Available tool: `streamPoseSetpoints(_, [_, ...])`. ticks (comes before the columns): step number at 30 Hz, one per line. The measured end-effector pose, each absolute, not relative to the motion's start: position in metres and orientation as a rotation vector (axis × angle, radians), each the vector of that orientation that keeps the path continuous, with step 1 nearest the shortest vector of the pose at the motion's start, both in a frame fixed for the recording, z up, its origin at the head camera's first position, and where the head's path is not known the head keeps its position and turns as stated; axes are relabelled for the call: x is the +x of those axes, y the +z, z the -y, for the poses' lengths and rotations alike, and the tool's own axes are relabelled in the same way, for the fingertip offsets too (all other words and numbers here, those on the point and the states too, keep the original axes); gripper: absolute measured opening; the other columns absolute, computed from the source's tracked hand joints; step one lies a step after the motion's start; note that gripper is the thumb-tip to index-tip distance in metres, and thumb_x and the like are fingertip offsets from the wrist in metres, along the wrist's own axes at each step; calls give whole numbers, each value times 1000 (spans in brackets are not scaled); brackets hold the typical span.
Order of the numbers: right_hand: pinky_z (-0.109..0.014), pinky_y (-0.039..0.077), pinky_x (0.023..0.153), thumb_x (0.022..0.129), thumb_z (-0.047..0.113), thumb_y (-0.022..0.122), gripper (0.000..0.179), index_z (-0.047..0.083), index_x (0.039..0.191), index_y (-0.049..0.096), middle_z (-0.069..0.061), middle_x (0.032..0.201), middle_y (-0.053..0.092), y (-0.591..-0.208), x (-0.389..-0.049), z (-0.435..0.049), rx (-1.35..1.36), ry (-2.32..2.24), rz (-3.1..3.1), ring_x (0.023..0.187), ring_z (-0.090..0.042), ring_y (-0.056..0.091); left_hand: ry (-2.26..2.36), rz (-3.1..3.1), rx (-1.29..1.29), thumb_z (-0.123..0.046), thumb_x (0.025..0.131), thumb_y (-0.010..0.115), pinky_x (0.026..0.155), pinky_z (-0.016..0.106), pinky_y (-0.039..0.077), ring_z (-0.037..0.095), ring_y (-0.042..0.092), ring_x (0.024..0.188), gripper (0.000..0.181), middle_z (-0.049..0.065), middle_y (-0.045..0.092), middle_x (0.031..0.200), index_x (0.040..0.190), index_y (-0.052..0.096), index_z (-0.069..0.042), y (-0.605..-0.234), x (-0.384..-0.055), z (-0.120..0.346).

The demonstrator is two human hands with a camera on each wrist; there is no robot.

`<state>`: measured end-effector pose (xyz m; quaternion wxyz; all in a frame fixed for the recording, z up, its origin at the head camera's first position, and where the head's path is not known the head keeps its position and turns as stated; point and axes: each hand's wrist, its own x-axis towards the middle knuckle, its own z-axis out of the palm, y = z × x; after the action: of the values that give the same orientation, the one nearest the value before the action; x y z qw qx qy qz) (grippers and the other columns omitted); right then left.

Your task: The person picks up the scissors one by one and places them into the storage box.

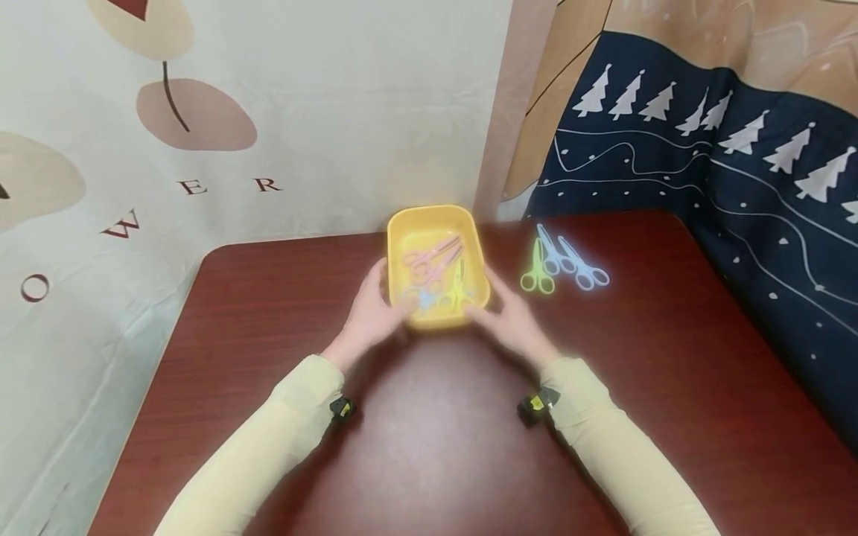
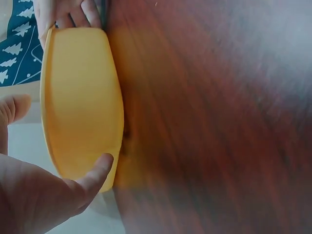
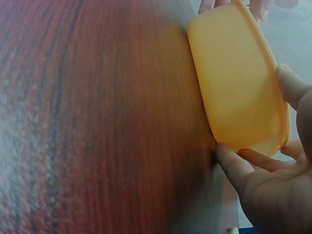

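A yellow plastic bin (image 1: pixel 429 210) is at the far middle of the table, held between both hands. My left hand (image 1: pixel 371 314) grips its left side, thumb on the near wall. On the opposite side my right hand (image 1: pixel 515 321) holds it, thumb likewise at the near corner. Inside lie pink scissors (image 1: pixel 421 258), a yellow-green pair (image 1: pixel 459 281) and blurred blue scissors (image 1: pixel 427 299). Both wrist views show the outer wall of the bin (image 2: pixel 80 87) close to the tabletop; whether its base fully rests there I cannot tell.
Right of the bin lie green scissors (image 1: pixel 538 260) and two blue pairs, one (image 1: pixel 548 246) beside the other (image 1: pixel 575 257). The dark red wooden table (image 1: pixel 281 298) ends at a pale printed cloth (image 1: pixel 362 134) behind and a navy tree-patterned cloth (image 1: pixel 670 156) at right.
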<state>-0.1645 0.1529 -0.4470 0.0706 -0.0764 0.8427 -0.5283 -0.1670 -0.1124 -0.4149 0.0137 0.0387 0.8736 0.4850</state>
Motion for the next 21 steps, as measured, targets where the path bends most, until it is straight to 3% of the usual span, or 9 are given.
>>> streamPoseSetpoints(3, [-48,30,121,93,35,77,90,42,163,21,3,168,30,-446,-164,-154,-243,-1595,-2539,151,-26,36,1614,-2692,198,-11,81,80,119,52,32,36,43,141,97,22,41,157,162,26,-6,-421,-165,108])
streamPoseSetpoints(9, [-46,30,122,93,34,77,89,38,164,23,3,168,29,-446,-163,-151,-268,-1608,-2538,151,-24,36,1771,-2635,325,-8,69,93,109,52,42,39,56,122,100,20,57,137,154,40,-16,-425,-162,103])
streamPoseSetpoints(21, [-47,31,121,93,36,77,89,41,163,23,5,166,33,-448,-163,-153,-277,-1603,-2547,150,-23,37,1766,-2649,320,-15,67,97,101,54,49,40,62,112,99,20,65,126,150,43,-20,-430,-163,97])
